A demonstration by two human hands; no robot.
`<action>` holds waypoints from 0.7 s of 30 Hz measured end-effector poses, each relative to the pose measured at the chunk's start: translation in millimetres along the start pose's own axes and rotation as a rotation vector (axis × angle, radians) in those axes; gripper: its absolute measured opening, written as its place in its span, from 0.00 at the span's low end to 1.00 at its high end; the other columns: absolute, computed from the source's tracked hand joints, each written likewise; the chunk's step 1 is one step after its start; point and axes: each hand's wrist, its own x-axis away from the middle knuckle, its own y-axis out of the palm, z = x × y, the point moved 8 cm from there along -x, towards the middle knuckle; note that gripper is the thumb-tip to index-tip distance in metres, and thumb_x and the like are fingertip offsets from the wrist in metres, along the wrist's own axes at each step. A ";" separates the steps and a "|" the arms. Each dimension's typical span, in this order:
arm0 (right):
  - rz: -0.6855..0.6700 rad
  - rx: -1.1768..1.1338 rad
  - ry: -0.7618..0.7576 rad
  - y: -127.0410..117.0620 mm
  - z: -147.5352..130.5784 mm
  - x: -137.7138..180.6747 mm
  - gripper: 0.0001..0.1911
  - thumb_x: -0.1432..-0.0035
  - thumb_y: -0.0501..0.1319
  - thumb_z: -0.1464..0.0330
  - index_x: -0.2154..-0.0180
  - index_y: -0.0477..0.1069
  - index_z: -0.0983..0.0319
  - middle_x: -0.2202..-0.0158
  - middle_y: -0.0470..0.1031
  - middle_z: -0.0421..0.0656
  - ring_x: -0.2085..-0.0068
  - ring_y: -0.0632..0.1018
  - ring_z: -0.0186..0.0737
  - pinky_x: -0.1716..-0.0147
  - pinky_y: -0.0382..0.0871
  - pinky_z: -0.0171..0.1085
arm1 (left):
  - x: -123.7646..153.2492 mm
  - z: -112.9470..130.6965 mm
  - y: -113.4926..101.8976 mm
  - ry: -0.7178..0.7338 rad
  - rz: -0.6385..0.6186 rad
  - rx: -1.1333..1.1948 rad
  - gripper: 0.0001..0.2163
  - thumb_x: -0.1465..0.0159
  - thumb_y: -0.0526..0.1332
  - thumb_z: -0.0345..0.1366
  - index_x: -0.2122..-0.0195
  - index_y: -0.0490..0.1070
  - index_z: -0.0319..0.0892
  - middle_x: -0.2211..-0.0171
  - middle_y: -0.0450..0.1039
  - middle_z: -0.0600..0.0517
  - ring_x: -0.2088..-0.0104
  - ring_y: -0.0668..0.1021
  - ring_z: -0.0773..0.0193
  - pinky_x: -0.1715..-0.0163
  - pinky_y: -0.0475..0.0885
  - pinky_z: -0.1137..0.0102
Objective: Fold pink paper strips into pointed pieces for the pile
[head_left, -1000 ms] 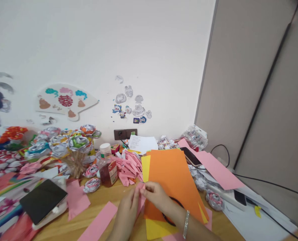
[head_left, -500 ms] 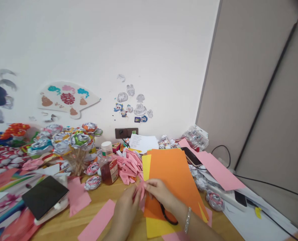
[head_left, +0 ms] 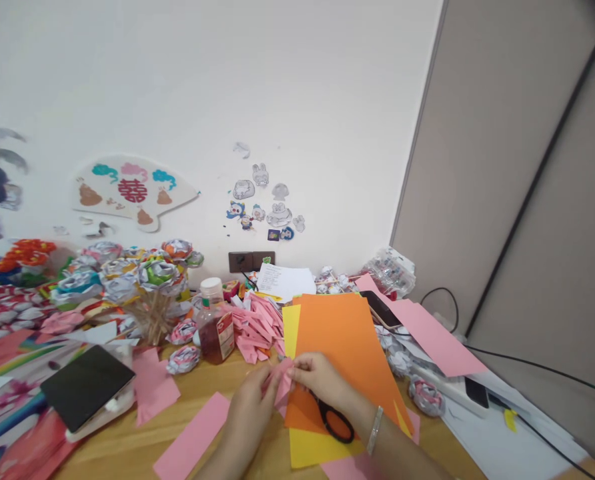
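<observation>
Between my two hands is a small piece of pink paper (head_left: 283, 381), pinched at its edges. My left hand (head_left: 253, 401) has its thumb and fingers closed on the paper's left side. From the right, my right hand (head_left: 318, 377) grips the same piece by its upper corner, with a bracelet on the wrist. Scissors (head_left: 338, 425) with black handles lie on the orange paper (head_left: 338, 333) under my right forearm; their blades are mostly hidden. Yellow paper (head_left: 305, 452) sticks out beneath the orange sheets. A pink strip (head_left: 193, 437) rests on the table left of my left forearm.
Behind my hands are a heap of folded pink strips (head_left: 257, 327) and a bottle of dark liquid (head_left: 216, 333). Paper flowers on sticks (head_left: 160, 275) stand at the left, near a black tablet (head_left: 88, 387). A phone (head_left: 380, 311) and cables lie right.
The view has shifted slightly. My hands still hold the pink paper, and it shows a little more between them. More of the scissors' handle is visible beside my right forearm.
</observation>
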 end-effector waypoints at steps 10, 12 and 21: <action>-0.041 -0.023 -0.016 0.4 0.2 0.2 0.17 0.53 0.59 0.57 0.80 0.65 0.65 0.82 0.67 0.37 0.80 0.65 0.29 0.78 0.58 0.30 | -1.8 -2.5 -1.3 -0.021 0.005 0.087 0.14 0.45 0.51 0.44 0.77 0.69 0.41 0.78 0.71 0.52 0.74 0.71 0.61 0.74 0.65 0.72; -0.064 -0.034 -0.026 0.6 -2.3 1.2 0.19 0.52 0.58 0.55 0.79 0.65 0.65 0.82 0.66 0.37 0.80 0.64 0.28 0.78 0.57 0.30 | -2.1 -5.5 -1.8 -0.030 0.014 0.083 0.14 0.44 0.51 0.44 0.77 0.68 0.41 0.79 0.70 0.53 0.75 0.70 0.62 0.75 0.64 0.73; -0.013 -0.191 0.028 -2.8 2.2 -0.3 0.19 0.58 0.63 0.56 0.75 0.68 0.66 0.82 0.67 0.36 0.81 0.64 0.27 0.77 0.56 0.30 | -3.2 -6.6 -0.2 -0.010 0.031 0.004 0.12 0.44 0.51 0.42 0.80 0.63 0.41 0.82 0.64 0.55 0.78 0.67 0.65 0.77 0.61 0.74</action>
